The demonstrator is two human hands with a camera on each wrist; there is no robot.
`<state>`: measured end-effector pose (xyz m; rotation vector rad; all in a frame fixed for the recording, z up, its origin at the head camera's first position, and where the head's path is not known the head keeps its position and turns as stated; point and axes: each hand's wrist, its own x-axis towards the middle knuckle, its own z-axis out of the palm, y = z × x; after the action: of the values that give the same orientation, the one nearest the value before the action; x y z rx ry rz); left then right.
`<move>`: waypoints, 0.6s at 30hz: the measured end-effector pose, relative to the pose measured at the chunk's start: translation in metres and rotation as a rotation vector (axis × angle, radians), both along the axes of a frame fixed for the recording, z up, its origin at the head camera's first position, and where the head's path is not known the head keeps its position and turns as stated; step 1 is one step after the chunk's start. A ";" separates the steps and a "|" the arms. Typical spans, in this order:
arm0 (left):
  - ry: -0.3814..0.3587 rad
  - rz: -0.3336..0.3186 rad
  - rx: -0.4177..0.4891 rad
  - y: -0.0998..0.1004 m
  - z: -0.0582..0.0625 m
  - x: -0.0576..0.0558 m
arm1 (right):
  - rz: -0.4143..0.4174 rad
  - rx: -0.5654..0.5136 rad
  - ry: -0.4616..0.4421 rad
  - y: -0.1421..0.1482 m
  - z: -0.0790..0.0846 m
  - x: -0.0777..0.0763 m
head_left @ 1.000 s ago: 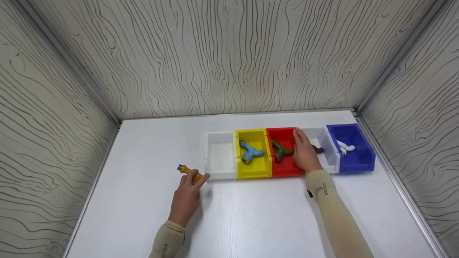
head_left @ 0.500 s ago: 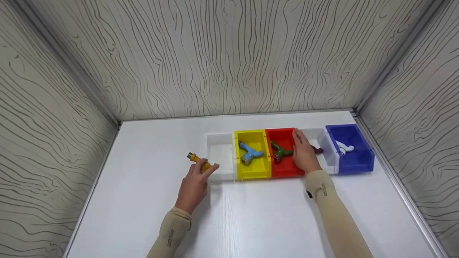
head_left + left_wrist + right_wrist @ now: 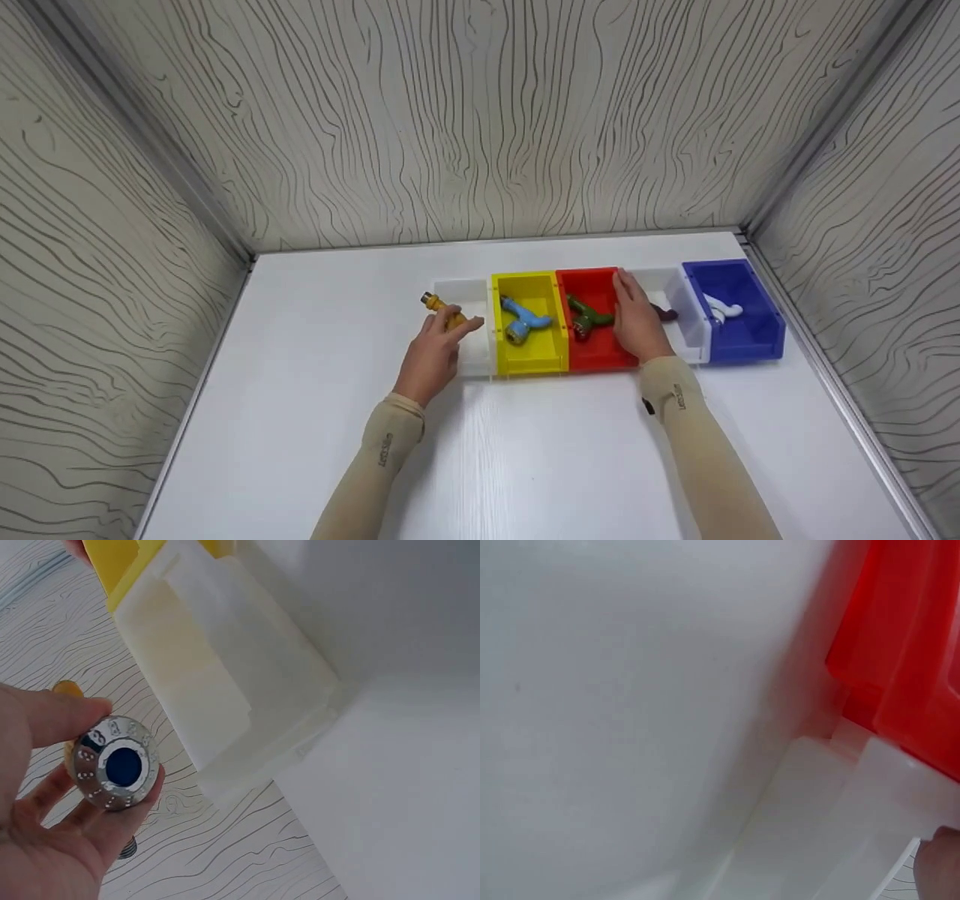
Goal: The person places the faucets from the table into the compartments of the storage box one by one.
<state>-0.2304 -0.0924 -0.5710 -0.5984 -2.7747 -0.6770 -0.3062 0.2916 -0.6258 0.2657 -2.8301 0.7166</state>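
Observation:
My left hand (image 3: 431,364) pinches an orange-yellow tap (image 3: 433,301) over the leftmost white bin (image 3: 474,366). In the left wrist view, thumb and fingers surround the tap's round silver knob (image 3: 90,765), which has a blue centre, and the white bin (image 3: 277,645) lies beside it. My right hand (image 3: 639,322) rests with straight fingers along the wall between the red bin (image 3: 592,362) and the second white bin (image 3: 694,349). A green tap (image 3: 589,316) lies in the red bin. Partly hidden by the right hand is a dark purple tap (image 3: 665,313).
A blue tap (image 3: 527,321) lies in the yellow bin (image 3: 531,365), and a white tap (image 3: 721,309) in the blue bin (image 3: 750,346). The bins stand side by side in a row on the white table (image 3: 525,465). Wood-patterned panels (image 3: 480,120) enclose the table's back and sides.
My left hand has carried the orange-yellow tap rightward and away from me, from the near left corner of the leftmost white bin to over it. My right hand has stayed in place.

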 end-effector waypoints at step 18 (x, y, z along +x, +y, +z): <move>-0.098 0.005 0.004 0.014 -0.015 -0.037 | -0.005 0.005 -0.042 0.000 0.002 -0.001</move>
<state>-0.2675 -0.0784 -0.5864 -0.5722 -2.8628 -0.7300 -0.3068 0.2913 -0.6241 0.2464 -2.8714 0.7230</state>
